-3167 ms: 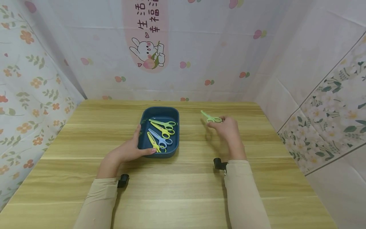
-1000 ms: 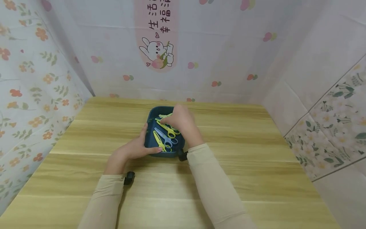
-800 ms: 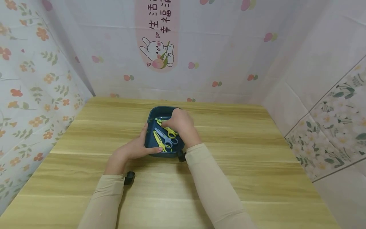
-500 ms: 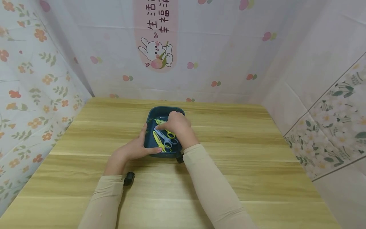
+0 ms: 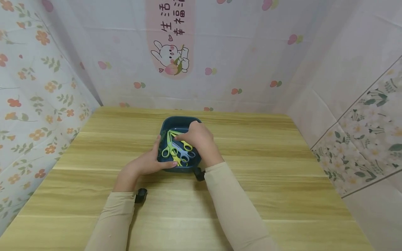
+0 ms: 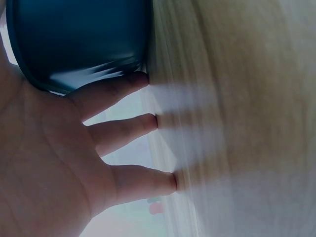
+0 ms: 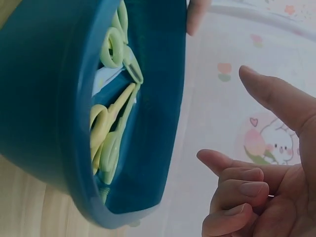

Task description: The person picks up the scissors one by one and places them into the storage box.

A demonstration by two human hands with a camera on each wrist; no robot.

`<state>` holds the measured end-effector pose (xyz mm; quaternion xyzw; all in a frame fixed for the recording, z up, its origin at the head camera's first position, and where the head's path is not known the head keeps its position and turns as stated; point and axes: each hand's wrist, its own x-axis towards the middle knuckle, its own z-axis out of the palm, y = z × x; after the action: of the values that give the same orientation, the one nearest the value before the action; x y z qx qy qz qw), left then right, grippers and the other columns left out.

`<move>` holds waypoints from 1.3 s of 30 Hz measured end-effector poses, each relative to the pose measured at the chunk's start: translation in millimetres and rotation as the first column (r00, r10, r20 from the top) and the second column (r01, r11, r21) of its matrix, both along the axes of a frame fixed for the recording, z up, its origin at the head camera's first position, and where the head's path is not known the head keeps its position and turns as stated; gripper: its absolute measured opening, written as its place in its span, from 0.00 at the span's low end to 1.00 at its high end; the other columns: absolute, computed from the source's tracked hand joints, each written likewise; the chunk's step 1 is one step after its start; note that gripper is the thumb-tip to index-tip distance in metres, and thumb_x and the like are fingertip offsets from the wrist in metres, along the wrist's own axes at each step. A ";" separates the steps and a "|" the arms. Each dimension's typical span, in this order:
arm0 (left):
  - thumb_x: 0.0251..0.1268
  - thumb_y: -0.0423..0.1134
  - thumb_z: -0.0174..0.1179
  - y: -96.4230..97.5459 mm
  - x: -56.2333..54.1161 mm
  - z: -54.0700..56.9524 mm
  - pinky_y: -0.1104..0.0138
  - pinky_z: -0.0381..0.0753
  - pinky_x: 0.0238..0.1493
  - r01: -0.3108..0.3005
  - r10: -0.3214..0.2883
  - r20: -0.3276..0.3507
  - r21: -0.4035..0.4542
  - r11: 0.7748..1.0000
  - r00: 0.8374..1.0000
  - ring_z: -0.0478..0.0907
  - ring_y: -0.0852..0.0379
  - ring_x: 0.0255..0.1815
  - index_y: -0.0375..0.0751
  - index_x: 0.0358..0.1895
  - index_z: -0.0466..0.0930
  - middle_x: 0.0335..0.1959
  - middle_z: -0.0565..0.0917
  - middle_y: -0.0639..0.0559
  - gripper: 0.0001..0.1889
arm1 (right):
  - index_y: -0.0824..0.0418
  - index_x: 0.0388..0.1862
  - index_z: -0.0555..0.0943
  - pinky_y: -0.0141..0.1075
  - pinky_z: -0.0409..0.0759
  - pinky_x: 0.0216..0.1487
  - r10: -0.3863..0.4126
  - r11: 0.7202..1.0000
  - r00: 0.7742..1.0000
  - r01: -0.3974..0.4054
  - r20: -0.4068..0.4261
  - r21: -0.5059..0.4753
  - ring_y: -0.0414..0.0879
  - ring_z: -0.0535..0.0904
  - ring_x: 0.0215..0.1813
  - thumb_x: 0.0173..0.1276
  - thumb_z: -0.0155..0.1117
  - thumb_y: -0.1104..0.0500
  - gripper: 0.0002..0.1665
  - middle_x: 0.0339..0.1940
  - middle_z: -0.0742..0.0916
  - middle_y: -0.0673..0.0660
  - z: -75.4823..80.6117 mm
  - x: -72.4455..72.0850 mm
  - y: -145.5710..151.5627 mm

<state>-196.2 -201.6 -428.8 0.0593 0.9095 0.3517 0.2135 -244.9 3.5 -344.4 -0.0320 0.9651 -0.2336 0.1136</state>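
A dark blue box [image 5: 179,122] holds several scissors on the table. Light green scissors [image 5: 169,138] lie at its left, crossing blue scissors [image 5: 181,150]. Yellow scissors [image 5: 176,160] show near the front wall; another yellow pair [image 5: 187,146] is partly under my right hand [image 5: 201,137]. In the right wrist view that hand's thumb and index finger stand apart with nothing between them, the other fingers bent. My left hand [image 5: 146,164] spans the box's near left corner, thumb at the front rim. Its straight, spread fingers [image 6: 143,182] reach the tabletop in the left wrist view.
The wooden table [image 5: 267,167] extends around the box. A white printed curtain [image 5: 235,62] hangs behind it, with floral sheets [image 5: 34,87] at the sides. Black wrist cameras [image 5: 141,195] sit by both sleeves.
My right hand carried light green scissors from the right of the box into it. They now lie at the box's left, let go. My left hand has stayed at the box.
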 end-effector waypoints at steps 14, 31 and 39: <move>0.61 0.76 0.65 2.1 1.4 -0.1 0.34 0.62 0.81 -0.008 0.008 -0.015 -0.008 1.000 1.000 0.58 0.24 0.84 0.48 0.85 0.14 0.86 0.49 0.24 0.74 | 0.59 0.22 0.81 0.34 0.64 0.22 -0.042 0.997 0.999 0.041 -0.007 -0.060 0.43 0.69 0.20 0.66 0.76 0.33 0.32 0.19 0.74 0.48 17.2 14.8 31.7; 0.61 0.77 0.65 3.0 1.3 -0.8 0.34 0.63 0.80 -0.004 0.003 -0.037 -0.036 0.999 0.999 0.60 0.23 0.83 0.45 0.85 0.14 0.85 0.49 0.21 0.75 | 0.63 0.71 0.80 0.53 0.83 0.66 -0.147 0.980 0.989 0.141 -0.036 -0.138 0.58 0.83 0.66 0.67 0.74 0.34 0.45 0.72 0.84 0.60 22.9 36.7 82.8; 0.60 0.78 0.64 3.1 0.7 -2.1 0.34 0.65 0.79 0.006 -0.008 -0.048 -0.046 0.999 0.999 0.61 0.23 0.82 0.45 0.85 0.14 0.85 0.50 0.21 0.75 | 0.60 0.76 0.76 0.53 0.84 0.63 -0.165 0.977 0.985 0.158 -0.041 -0.145 0.56 0.83 0.64 0.70 0.71 0.34 0.45 0.68 0.86 0.60 23.1 45.1 103.4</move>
<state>-195.5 -198.5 -430.9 0.0659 0.9220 0.3287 0.1940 -199.8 106.9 -321.3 0.0323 0.9483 -0.3087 0.0662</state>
